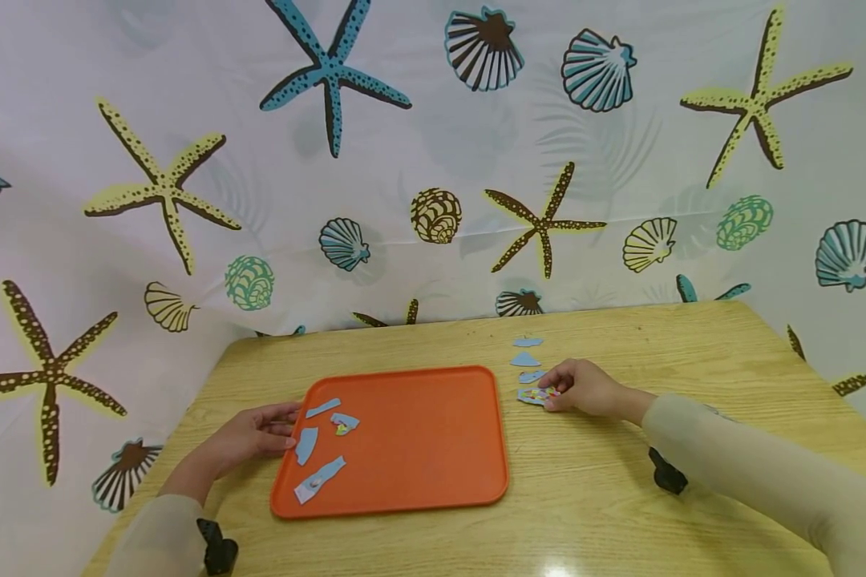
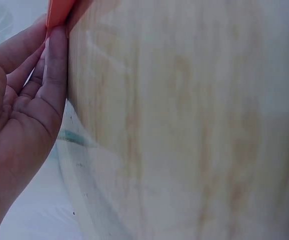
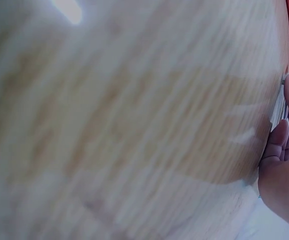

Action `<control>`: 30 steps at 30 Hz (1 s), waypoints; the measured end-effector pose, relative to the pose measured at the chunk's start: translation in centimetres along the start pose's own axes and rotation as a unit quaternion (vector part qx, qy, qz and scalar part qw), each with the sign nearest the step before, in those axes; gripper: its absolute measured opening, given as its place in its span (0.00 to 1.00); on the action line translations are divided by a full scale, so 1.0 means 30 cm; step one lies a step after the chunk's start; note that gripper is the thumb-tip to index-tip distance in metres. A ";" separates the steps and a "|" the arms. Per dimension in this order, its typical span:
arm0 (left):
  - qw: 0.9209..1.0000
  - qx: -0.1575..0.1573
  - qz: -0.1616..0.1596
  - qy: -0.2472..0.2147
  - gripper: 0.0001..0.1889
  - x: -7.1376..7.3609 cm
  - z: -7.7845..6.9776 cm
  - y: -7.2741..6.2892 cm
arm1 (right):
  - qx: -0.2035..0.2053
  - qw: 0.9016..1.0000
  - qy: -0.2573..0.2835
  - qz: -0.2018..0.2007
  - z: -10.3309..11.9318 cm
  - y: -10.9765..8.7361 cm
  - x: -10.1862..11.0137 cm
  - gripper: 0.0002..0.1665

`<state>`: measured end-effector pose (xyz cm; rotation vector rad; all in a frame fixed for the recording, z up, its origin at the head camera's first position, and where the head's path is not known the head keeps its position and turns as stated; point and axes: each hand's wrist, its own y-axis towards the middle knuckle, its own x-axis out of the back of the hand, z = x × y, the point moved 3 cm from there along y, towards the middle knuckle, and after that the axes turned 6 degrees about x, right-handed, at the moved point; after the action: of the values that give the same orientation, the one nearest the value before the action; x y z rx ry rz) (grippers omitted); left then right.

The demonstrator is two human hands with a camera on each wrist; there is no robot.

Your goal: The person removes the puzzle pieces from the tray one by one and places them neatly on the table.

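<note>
An orange tray [image 1: 426,441] lies on the wooden table. My left hand [image 1: 248,433] holds its left rim, thumb and fingers on either side of the edge in the left wrist view. To the right of the tray, my right hand [image 1: 584,389] pinches a cut piece of light-blue printed paper [image 1: 528,396] with colourful spots, partly covered by the fingers. Behind it, three more light-blue pieces form a column: a printed one [image 1: 530,377], a plain pointed one [image 1: 525,359] and a narrow strip [image 1: 528,342]. In the right wrist view the held piece shows only edge-on.
Several cut paper pieces lie on the tray's left side: a thin strip [image 1: 322,408], a printed piece [image 1: 343,423], a plain piece [image 1: 306,445] and a long piece [image 1: 320,480]. A cloth [image 1: 404,120] with starfish and shells hangs behind the table [image 1: 621,497].
</note>
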<state>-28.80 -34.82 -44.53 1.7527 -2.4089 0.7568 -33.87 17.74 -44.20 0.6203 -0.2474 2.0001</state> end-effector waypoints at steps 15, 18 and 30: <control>1.000 0.004 0.000 -0.003 0.38 -0.003 -0.009 -0.005 | -0.009 1.000 -0.018 -0.008 -0.017 0.018 0.006 0.16; 1.000 0.005 0.000 -0.005 0.38 -0.003 -0.010 -0.005 | -0.010 1.000 -0.021 -0.007 -0.013 0.018 0.006 0.16; 1.000 0.005 -0.002 -0.002 0.38 -0.005 -0.009 -0.006 | 0.004 1.000 -0.024 -0.002 -0.002 0.014 0.001 0.16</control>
<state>-28.65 -34.61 -44.28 1.7632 -2.4080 0.7684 -34.27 17.57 -44.20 0.6734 -0.2666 1.9842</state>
